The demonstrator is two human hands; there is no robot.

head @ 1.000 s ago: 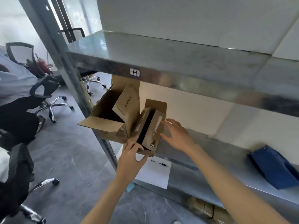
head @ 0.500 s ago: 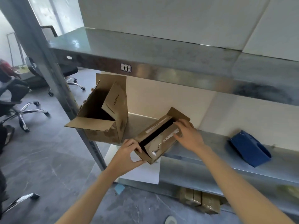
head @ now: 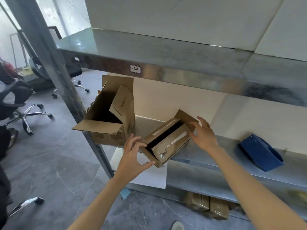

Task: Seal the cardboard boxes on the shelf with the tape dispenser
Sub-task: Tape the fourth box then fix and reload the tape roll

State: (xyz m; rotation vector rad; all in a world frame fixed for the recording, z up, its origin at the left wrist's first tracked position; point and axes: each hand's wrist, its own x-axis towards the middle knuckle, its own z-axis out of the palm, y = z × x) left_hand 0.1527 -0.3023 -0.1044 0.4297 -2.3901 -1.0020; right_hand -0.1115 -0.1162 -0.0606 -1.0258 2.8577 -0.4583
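Small cardboard box (head: 167,143) sits skewed at the front edge of the shelf (head: 207,156), toward its left end, with its near corner overhanging. We note the top flaps ajar, a dark gap between them. Our left hand (head: 131,156) grips that near corner, thumb beneath and fingers curled over the end. Our right hand (head: 203,135) is spread, fingers straight, tips against the far end flap. Larger cardboard box (head: 108,120), flaps wide open, stands just beside it at the shelf's left corner. Blue object (head: 260,153) lies well apart, toward the right end.
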